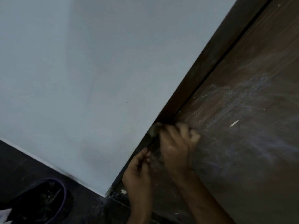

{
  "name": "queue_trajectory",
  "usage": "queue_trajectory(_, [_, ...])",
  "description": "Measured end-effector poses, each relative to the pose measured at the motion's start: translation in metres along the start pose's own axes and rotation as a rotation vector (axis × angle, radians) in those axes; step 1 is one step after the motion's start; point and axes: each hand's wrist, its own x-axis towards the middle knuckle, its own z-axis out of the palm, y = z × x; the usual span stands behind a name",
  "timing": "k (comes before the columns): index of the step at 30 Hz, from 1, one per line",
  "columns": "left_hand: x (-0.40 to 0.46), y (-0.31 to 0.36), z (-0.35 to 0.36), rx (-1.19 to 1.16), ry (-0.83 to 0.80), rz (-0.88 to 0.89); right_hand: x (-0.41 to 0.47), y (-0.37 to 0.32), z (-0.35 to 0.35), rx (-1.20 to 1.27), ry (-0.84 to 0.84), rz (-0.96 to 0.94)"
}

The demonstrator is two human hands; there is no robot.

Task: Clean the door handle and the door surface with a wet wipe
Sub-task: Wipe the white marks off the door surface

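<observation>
The brown wooden door [242,118] fills the right side, streaked with pale, dusty smears and small white flecks. Its dark frame [208,62] runs diagonally beside the wall. My right hand [176,146] presses against the door's edge by the frame, shut on a greyish wet wipe [153,129] that peeks out past the fingers. Just below it, my left hand [139,173] has its fingers curled, with the fingertips at the frame's edge; blur hides whether it holds anything. No door handle is in view.
A pale blue-grey wall [80,78] covers the left and middle. Below it lies a dark floor [19,162]. A bin with a purple rim and black liner [48,202] stands at the bottom left, with something white at the corner.
</observation>
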Motion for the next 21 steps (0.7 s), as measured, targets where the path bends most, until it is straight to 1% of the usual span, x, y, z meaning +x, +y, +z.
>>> queue_trajectory(2, [0.001,-0.001,0.002,-0.014,-0.014,-0.002,0.013,0.010,-0.004,-0.050,0.124,0.072])
queue_trajectory(3, [0.001,0.000,0.003,-0.004,-0.013,0.010,0.014,0.010,-0.004,-0.056,0.145,0.074])
queue_trajectory(4, [0.000,0.001,0.005,0.009,-0.008,0.026,0.010,0.006,-0.003,-0.045,0.114,0.050])
queue_trajectory(7, [0.003,-0.002,0.010,0.037,0.022,0.050,-0.014,-0.009,0.008,0.009,-0.159,-0.153])
queue_trajectory(8, [0.004,-0.005,0.010,0.044,0.029,0.043,-0.019,-0.010,0.010,0.010,-0.213,-0.188])
queue_trajectory(9, [0.006,-0.009,0.010,0.055,0.036,0.032,-0.019,-0.008,0.011,0.012,-0.224,-0.184])
queue_trajectory(10, [0.008,-0.013,0.009,0.068,0.043,0.020,-0.015,-0.005,0.010,0.023,-0.192,-0.143])
queue_trajectory(14, [0.009,-0.017,0.009,0.073,0.078,-0.013,0.002,-0.004,0.007,0.021,0.044,0.072])
queue_trajectory(15, [0.009,-0.017,0.010,0.073,0.088,-0.012,0.001,-0.011,0.007,0.032,0.036,0.085])
queue_trajectory(16, [0.009,-0.018,0.010,0.075,0.107,-0.011,-0.004,-0.020,0.010,0.036,-0.043,0.063])
queue_trajectory(18, [0.010,-0.021,0.011,0.072,0.147,-0.047,-0.019,-0.037,0.016,-0.026,-0.302,-0.043])
queue_trajectory(19, [0.011,-0.023,0.010,0.061,0.155,-0.073,-0.025,-0.041,0.018,-0.070,-0.398,-0.087])
queue_trajectory(20, [0.012,-0.025,0.008,0.053,0.155,-0.094,-0.029,-0.040,0.018,-0.077,-0.431,-0.087])
queue_trajectory(21, [0.011,-0.025,0.007,0.052,0.143,-0.100,-0.029,-0.036,0.017,-0.051,-0.398,-0.053])
